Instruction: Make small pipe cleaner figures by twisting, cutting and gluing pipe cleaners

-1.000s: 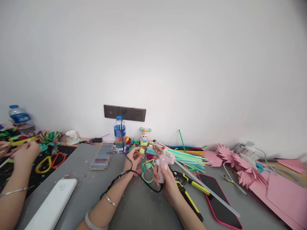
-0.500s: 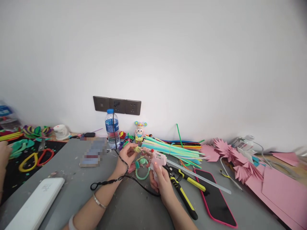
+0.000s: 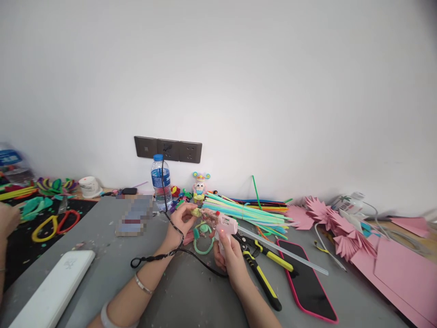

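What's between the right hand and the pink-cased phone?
Head view: yellow-and-black pliers, one handle overlapping the phone in the image. The glue gun's clear glue stick also crosses that stretch.

The pale pink gun (image 3: 228,225) points left, indicator lit. A translucent stick (image 3: 287,253) protrudes rearward. The small yellow piece (image 3: 195,212) is at the tip; contact is indistinct.

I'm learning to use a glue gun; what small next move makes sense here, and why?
Probably a gentle squeeze of the pink glue gun by the right hand, since the gun's nozzle end sits close to the small yellow piece pinched in the left hand.
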A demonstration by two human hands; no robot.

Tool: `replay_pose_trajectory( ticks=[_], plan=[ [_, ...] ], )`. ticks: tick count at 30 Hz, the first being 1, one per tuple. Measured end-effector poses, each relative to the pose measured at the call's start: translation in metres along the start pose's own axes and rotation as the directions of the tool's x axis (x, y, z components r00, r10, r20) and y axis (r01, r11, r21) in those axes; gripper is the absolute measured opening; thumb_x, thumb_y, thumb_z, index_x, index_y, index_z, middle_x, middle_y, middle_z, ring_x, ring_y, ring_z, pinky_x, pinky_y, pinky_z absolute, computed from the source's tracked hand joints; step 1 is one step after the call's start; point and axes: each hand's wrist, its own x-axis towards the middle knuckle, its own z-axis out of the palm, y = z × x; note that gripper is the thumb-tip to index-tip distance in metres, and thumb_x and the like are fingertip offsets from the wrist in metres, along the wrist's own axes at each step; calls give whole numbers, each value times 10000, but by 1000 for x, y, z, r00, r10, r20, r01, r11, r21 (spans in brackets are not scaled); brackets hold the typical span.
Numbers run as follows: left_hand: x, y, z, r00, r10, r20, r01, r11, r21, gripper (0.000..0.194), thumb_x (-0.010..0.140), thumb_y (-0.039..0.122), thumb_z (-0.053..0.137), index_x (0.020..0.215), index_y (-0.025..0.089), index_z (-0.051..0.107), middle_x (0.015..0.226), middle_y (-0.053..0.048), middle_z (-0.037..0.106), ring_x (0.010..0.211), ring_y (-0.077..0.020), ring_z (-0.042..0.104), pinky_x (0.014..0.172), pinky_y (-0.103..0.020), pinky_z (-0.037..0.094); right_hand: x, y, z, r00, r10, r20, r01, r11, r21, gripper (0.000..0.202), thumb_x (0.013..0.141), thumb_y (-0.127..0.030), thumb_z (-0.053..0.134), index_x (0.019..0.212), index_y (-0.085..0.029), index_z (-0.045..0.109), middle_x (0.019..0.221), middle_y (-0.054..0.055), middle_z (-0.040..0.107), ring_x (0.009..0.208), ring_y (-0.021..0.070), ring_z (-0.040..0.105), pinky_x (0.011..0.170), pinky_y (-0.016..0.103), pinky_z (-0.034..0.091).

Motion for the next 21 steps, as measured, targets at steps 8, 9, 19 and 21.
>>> replay_pose_trajectory(
  ticks=[8,9,19,21],
  plan=[
    [1,-1,1,999,5,-39,-4,1000,9,185,765,300,687,932,224,662,1043,-61,683,897,-232,685,789,-345,583,0,-3,2,1000,13,-11,-13,1000,4,543,742,-738,539,784,-199,493,383,-125,323,315,36,186,316,170,156],
    [0,-1,2,999,12,-44,-11,1000,9,205,760,316,690,931,210,657,1039,-74,681,892,-226,687,786,-342,584,0,-3,2,1000,13,-8,-13,1000,-2,542,738,-738,543,778,-199,491,382,-124,325,317,38,190,317,171,160],
    [1,-1,2,998,9,-62,-9,1000,0,276,726,377,717,911,184,650,1011,-89,670,837,-195,691,745,-319,589,4,13,-1,1000,4,3,-4,999,-48,546,771,-728,510,759,-182,524,365,-109,353,311,33,180,318,178,158],
    [1,-1,2,998,8,-70,-7,1000,6,271,727,378,715,903,182,649,1004,-90,667,839,-195,690,741,-318,588,4,11,-1,1000,-7,-10,7,999,-33,548,767,-732,510,756,-184,520,362,-114,336,315,33,169,320,178,147]
  ],
)
